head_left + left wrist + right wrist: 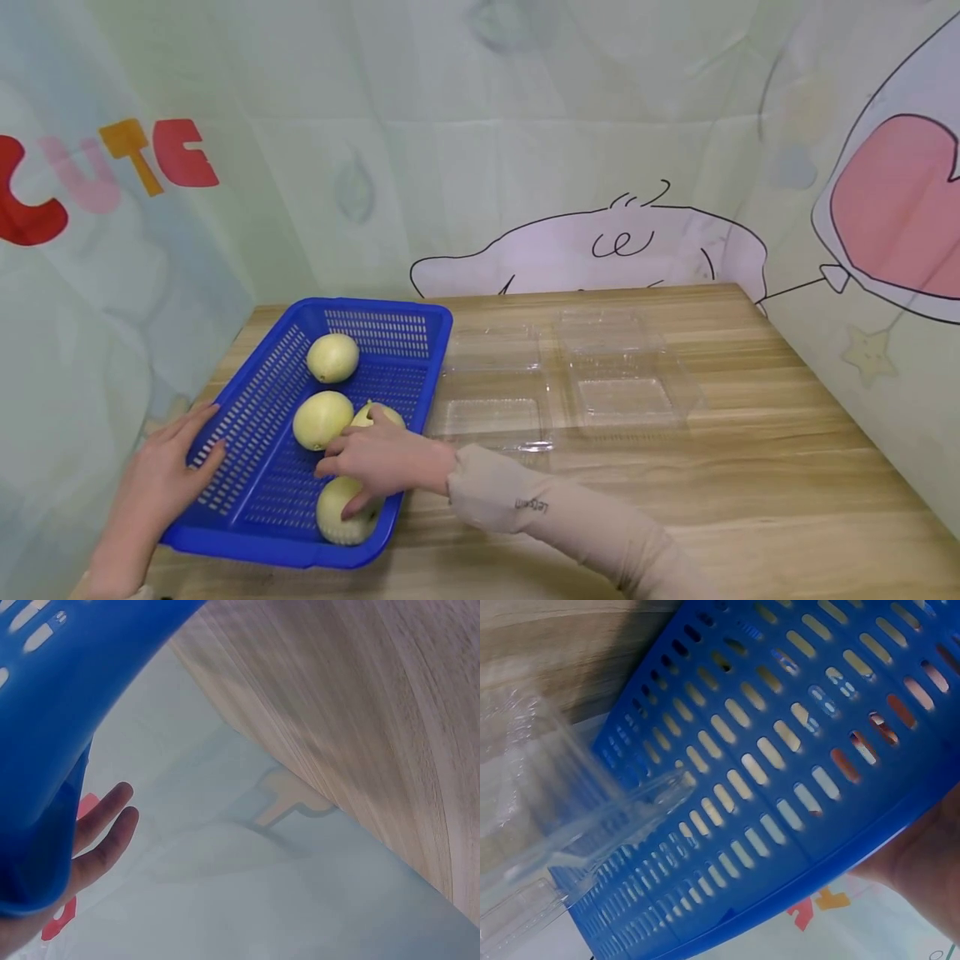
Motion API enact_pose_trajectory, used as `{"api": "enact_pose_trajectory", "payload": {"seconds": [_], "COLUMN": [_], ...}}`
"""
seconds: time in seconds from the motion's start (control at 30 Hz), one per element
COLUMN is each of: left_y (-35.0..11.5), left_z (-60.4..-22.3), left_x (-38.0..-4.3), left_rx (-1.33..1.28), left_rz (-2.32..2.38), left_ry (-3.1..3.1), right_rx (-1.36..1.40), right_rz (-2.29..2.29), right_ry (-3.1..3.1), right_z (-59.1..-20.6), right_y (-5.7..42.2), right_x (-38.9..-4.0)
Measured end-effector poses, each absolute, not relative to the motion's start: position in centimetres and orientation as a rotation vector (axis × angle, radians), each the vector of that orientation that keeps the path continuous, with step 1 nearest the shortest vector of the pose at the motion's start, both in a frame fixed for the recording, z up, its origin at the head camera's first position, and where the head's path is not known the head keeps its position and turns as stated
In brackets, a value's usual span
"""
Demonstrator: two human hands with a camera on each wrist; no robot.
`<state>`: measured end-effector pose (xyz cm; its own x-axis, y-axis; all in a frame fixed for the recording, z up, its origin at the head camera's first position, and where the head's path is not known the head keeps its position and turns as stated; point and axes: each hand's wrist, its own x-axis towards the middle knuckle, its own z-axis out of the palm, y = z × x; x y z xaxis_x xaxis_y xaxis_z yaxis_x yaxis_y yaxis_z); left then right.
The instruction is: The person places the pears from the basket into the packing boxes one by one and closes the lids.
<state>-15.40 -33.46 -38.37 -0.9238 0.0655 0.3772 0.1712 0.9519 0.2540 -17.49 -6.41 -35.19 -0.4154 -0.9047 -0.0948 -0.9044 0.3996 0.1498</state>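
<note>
A blue plastic basket (262,546) with slotted walls stands on the left of the table and holds several round, pale yellow melons. At its left rim is my left hand (161,471), the thumb over the inner side; in the left wrist view its fingers (112,844) stretch out straight beyond the rim. My right hand (386,458) reaches over the right wall, fingers spread above the melons. Its thumb overlaps the front melon (337,517), and its fingers lie beside the middle melon (321,421) and over the right melon (392,417), which it partly hides. Farther back lies another melon (332,358).
Right of the basket stand clear plastic boxes (495,417) with hinged lids, and another clear box (626,400) beside them. The wooden table (750,483) meets a printed cloth backdrop (315,208) behind and at both sides.
</note>
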Motion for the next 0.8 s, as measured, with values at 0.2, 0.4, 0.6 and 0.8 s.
{"api": "enact_pose_trajectory", "payload": {"seconds": [0.2, 0.4, 0.6, 0.8], "left_y": [-33.6, -33.6, -33.5, -33.5], "left_z": [-38.6, -38.6, -38.6, -38.5], "left_x": [-15.3, -15.2, -15.3, -15.4], "left_rx": [-0.174, -0.163, -0.167, -0.157], "left_rz": [-0.41, -0.401, -0.397, -0.403], "left_ry": [-2.734, -2.748, -2.739, -2.746], "right_rx": [1.707, 1.695, 1.703, 1.718], "right_rz": [-0.332, -0.376, -0.414, -0.438], "right_ry": [-2.651, -2.7, -2.752, -2.786], "right_z": [-35.3, -35.4, -35.1, -35.3], "right_y": [-6.9, -7.2, -7.3, -7.7], "right_x": [-17.1, -16.8, -16.7, -16.9]}}
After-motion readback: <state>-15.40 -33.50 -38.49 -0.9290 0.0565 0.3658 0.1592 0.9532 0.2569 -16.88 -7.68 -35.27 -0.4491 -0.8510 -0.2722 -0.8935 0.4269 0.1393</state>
